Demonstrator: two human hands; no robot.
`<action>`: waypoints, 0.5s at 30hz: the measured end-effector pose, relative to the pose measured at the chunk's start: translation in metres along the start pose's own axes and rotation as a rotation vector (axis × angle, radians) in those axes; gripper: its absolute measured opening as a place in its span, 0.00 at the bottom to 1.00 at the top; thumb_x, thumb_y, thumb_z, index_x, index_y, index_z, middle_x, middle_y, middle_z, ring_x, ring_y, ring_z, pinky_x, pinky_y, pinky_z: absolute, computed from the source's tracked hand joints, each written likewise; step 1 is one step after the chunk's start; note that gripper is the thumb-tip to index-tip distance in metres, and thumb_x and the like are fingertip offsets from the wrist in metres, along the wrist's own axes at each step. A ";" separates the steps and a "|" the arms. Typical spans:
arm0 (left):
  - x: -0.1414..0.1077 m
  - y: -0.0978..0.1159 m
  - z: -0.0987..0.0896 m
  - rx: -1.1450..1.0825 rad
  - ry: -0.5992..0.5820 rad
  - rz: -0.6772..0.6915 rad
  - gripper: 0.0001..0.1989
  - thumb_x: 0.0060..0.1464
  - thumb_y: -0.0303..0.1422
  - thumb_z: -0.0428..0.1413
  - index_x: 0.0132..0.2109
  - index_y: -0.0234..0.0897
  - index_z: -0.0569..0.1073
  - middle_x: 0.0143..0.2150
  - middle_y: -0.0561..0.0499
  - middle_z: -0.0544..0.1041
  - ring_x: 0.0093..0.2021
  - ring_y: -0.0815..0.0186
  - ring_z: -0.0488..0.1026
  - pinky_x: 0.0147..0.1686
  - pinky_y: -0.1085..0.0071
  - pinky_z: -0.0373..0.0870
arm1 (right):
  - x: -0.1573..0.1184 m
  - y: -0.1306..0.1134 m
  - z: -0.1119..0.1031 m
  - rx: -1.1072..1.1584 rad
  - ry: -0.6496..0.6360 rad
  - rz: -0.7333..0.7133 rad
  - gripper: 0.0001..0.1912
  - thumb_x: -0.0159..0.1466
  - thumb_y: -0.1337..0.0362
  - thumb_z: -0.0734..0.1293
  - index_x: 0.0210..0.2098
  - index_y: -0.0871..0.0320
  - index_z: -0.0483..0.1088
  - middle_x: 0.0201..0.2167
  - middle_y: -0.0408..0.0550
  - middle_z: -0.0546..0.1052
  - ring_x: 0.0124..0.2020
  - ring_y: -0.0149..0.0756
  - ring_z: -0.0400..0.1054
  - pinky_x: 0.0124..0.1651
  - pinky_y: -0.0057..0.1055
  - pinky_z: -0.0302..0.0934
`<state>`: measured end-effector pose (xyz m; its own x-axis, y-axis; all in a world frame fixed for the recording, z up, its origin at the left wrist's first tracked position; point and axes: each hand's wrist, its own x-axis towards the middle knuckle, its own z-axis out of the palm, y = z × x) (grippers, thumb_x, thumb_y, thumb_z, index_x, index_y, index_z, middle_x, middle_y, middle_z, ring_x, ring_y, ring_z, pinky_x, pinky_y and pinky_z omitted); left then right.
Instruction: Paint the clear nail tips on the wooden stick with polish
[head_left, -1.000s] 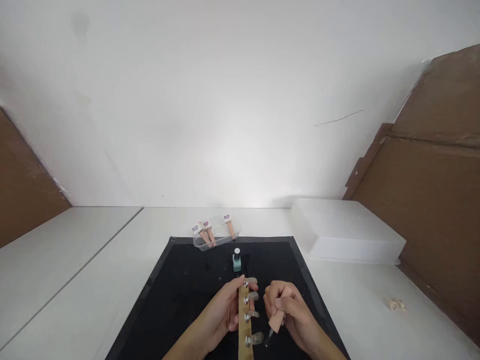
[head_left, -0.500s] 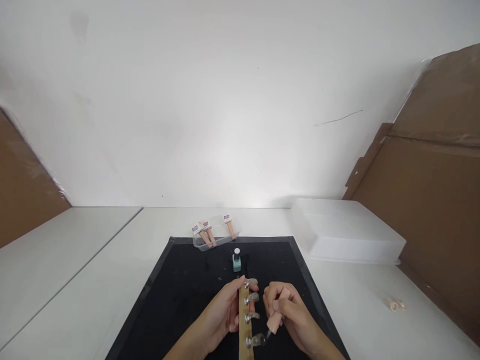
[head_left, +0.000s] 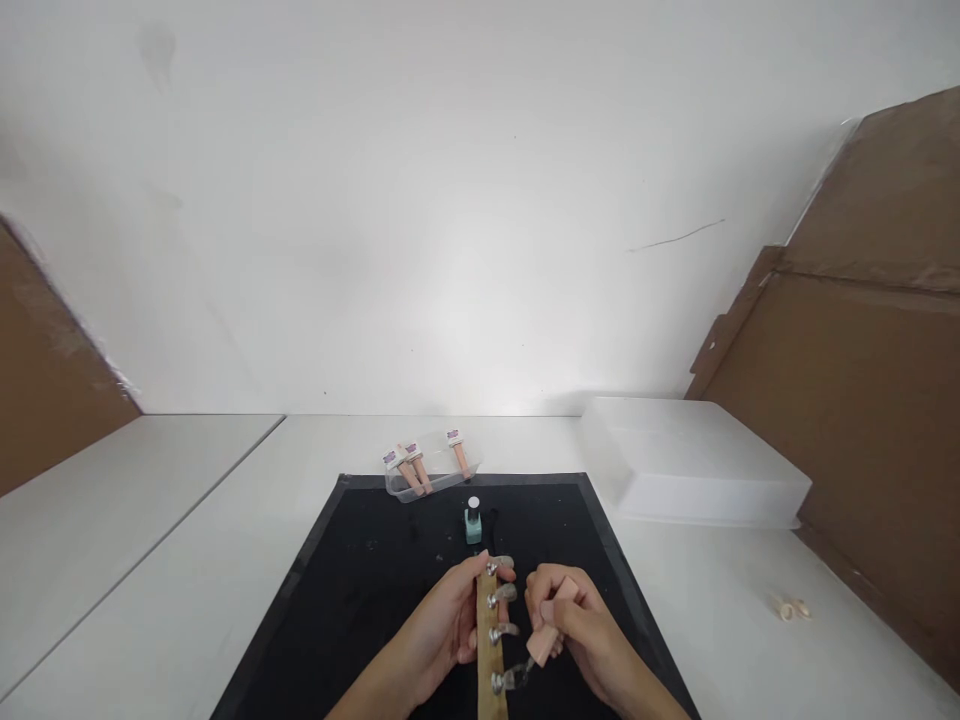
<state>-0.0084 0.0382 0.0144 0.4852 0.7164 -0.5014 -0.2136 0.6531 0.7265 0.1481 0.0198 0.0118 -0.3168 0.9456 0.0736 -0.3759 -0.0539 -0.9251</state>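
My left hand (head_left: 444,622) grips the far part of a wooden strip (head_left: 491,650), thumb on its near side and fingers behind. Along the strip, several clear false nail tips (head_left: 506,594) stick out to the right on silvery metal mounts. In my right hand (head_left: 581,630), thumb and fingers close on a pink-handled applicator (head_left: 545,640), slanted down to the left. Its thin tip is at the nearest nail tip (head_left: 516,677); whether they touch I cannot tell. Beyond the strip stands a small green nail polish bottle (head_left: 473,525) with a dark cap and white top.
A black mat (head_left: 352,590) lies under the hands. At its far edge, a clear tray (head_left: 442,487) holds several pink tubes with white labels. A white plastic bin (head_left: 697,470) sits at right, with small beige rings (head_left: 785,609) nearer. Cardboard panels (head_left: 847,430) flank the table.
The lower end of the pink-handled applicator has shifted slightly left, toward the nearest nail tip. My left hand and the wooden strip have hardly moved.
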 end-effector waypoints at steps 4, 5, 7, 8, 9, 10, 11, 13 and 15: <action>-0.002 0.001 0.000 0.012 0.009 -0.006 0.20 0.50 0.46 0.45 0.38 0.34 0.68 0.21 0.56 0.66 0.13 0.80 0.53 0.14 0.79 0.36 | 0.001 0.000 -0.001 0.004 0.030 -0.021 0.08 0.49 0.69 0.62 0.14 0.60 0.64 0.12 0.38 0.61 0.14 0.26 0.52 0.18 0.23 0.42; -0.002 0.001 0.000 0.012 0.012 -0.007 0.20 0.50 0.46 0.45 0.38 0.34 0.68 0.21 0.56 0.66 0.13 0.80 0.52 0.14 0.79 0.36 | 0.001 0.000 -0.002 0.010 0.032 -0.027 0.09 0.49 0.68 0.62 0.14 0.60 0.63 0.12 0.38 0.61 0.14 0.26 0.52 0.18 0.24 0.42; -0.002 0.002 0.000 0.006 0.007 -0.007 0.20 0.50 0.46 0.45 0.37 0.34 0.68 0.21 0.56 0.66 0.13 0.80 0.52 0.13 0.79 0.36 | 0.000 -0.001 -0.002 0.022 0.029 -0.033 0.09 0.50 0.67 0.63 0.15 0.60 0.63 0.14 0.38 0.61 0.14 0.25 0.51 0.18 0.24 0.43; -0.002 0.002 0.000 -0.002 0.003 -0.001 0.20 0.50 0.46 0.45 0.37 0.34 0.68 0.21 0.56 0.66 0.13 0.80 0.52 0.13 0.79 0.36 | 0.000 -0.002 -0.001 0.026 0.024 -0.033 0.10 0.50 0.65 0.64 0.15 0.61 0.64 0.14 0.38 0.61 0.14 0.25 0.50 0.18 0.24 0.43; -0.002 0.002 0.000 -0.009 -0.002 0.004 0.19 0.50 0.46 0.45 0.37 0.34 0.68 0.21 0.56 0.66 0.13 0.80 0.52 0.13 0.79 0.36 | -0.001 -0.003 -0.001 0.029 0.015 -0.030 0.10 0.51 0.64 0.64 0.16 0.61 0.64 0.15 0.38 0.61 0.14 0.24 0.50 0.18 0.24 0.43; -0.002 0.003 0.000 -0.016 -0.003 0.006 0.19 0.50 0.46 0.45 0.37 0.33 0.68 0.21 0.56 0.66 0.13 0.80 0.52 0.13 0.79 0.36 | -0.001 -0.004 0.000 0.030 0.006 -0.025 0.10 0.51 0.62 0.65 0.17 0.61 0.66 0.15 0.38 0.61 0.14 0.24 0.49 0.18 0.24 0.44; -0.002 0.003 0.000 -0.020 0.001 0.007 0.19 0.50 0.45 0.45 0.37 0.33 0.68 0.21 0.56 0.66 0.13 0.80 0.52 0.14 0.79 0.36 | -0.001 -0.004 0.001 0.028 -0.002 -0.019 0.11 0.50 0.61 0.66 0.17 0.62 0.67 0.15 0.38 0.61 0.14 0.24 0.50 0.18 0.24 0.44; -0.002 0.003 0.001 -0.022 0.018 -0.002 0.19 0.50 0.45 0.45 0.37 0.33 0.68 0.20 0.56 0.66 0.13 0.80 0.52 0.13 0.79 0.36 | -0.001 -0.005 0.002 0.021 -0.011 -0.006 0.11 0.50 0.61 0.67 0.18 0.63 0.68 0.15 0.38 0.61 0.14 0.24 0.50 0.18 0.24 0.45; -0.003 0.004 0.001 -0.022 0.031 -0.011 0.19 0.50 0.45 0.45 0.37 0.33 0.69 0.20 0.56 0.65 0.13 0.80 0.52 0.13 0.79 0.37 | -0.001 -0.004 0.001 0.015 0.005 0.005 0.11 0.50 0.62 0.67 0.17 0.63 0.67 0.15 0.38 0.61 0.14 0.24 0.50 0.18 0.23 0.45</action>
<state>-0.0098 0.0384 0.0189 0.4610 0.7163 -0.5238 -0.2272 0.6659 0.7106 0.1485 0.0190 0.0158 -0.3146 0.9468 0.0673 -0.3871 -0.0632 -0.9199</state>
